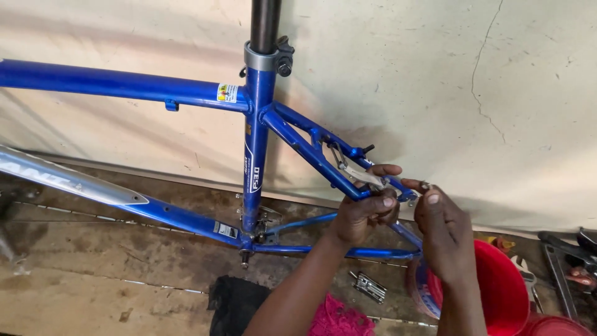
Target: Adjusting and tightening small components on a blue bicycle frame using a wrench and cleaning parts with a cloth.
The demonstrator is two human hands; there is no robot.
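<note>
A blue bicycle frame [256, 134] stands upright against a pale cracked wall, with a black seat post in a grey clamp at the top. A silver brake arm [357, 174] sits on the seat stay. My left hand [364, 211] grips the seat stay and the brake arm from below. My right hand [441, 230] pinches a small metal part [425, 185] between thumb and fingertip, just right of the brake mount.
A red bucket [504, 286] stands at lower right, with tools [563, 261] lying beside it. A folding multi-tool [368, 287] rests on the wooden floor. Black and pink cloths [336, 317] lie at the bottom centre. The front derailleur [267, 219] hangs near the bottom bracket.
</note>
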